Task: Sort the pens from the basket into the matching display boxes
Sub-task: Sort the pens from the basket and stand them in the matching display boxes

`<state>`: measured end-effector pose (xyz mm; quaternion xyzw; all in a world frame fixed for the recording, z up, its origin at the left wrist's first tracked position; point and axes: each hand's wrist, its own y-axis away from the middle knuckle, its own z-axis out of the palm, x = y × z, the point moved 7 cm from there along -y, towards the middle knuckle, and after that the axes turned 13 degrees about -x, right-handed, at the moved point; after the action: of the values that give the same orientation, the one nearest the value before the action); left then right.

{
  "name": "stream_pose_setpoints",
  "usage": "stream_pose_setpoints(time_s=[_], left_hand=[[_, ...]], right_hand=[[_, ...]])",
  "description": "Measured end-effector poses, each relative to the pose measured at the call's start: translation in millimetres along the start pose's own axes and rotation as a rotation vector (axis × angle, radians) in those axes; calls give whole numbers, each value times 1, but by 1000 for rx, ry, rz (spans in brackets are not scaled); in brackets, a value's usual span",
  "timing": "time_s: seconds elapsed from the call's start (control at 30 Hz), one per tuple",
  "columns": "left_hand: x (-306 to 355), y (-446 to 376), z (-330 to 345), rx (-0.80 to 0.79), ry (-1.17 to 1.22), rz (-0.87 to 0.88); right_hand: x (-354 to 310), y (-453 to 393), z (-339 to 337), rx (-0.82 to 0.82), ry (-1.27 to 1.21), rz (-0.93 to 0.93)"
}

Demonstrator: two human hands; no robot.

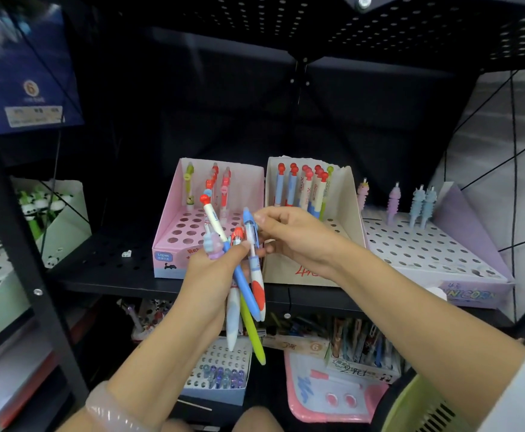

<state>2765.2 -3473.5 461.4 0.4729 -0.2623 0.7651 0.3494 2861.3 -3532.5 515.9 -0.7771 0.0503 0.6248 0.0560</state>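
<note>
A: What is the left hand [214,269] doing?

B: Its grip is curled round a fanned bundle of plastic pens [239,275], held in front of the black metal shelf [105,263]. In the bundle are a white pen with a round red cap [212,219], a blue-barrelled pen [247,288], a lime-green pen [253,332] pointing down, a white pen with a red patch [258,291] and a lilac figure-topped pen [212,246].

A: And the right hand [298,238]?

B: It reaches in from the right, and its thumb and fingers pinch the upper end of a clear blue-topped pen [250,227] that stands in the bundle.

A: Where are the display boxes?

B: On the shelf, just behind the hands. The pink cardboard display box [173,244] on the left has a holed insert and a few red-topped pens and one yellow-green pen at its back row. Touching it on the right is a cream cardboard display box [345,198] with a row of red-capped blue and white pens. Further right stands a lilac display box with a holed white top [426,251], carrying four ribbed pastel pens.

A: Anything else nearby?

B: A white box of panda-topped green pens [52,210] at the far left, and the rim of a lime-green plastic basket [417,406] at the lower right corner. A pale translucent bangle [108,410] sits on the left wrist.
</note>
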Motion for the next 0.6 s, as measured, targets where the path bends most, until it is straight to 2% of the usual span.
stream_pose_setpoints(time_s=[0.23,0.33,0.37,0.47,0.53,0.6], left_hand=[[15,1,-14,-15,-4,-14],[24,-1,-30,29,-73,9],[28,-3,-36,41,-117,17],[37,-10,-48,54,-131,61],[40,-14,-53,61,-131,68],[40,-16,-57,56,-138,62]], right_hand=[[-1,-20,20,-98,-216,-34],[-16,-29,-2,102,-239,-106],[-24,-30,-17,231,-180,-141],[-59,-33,-60,649,237,-194],[-70,-45,-67,717,426,-184],[-66,-64,-63,672,583,-118]])
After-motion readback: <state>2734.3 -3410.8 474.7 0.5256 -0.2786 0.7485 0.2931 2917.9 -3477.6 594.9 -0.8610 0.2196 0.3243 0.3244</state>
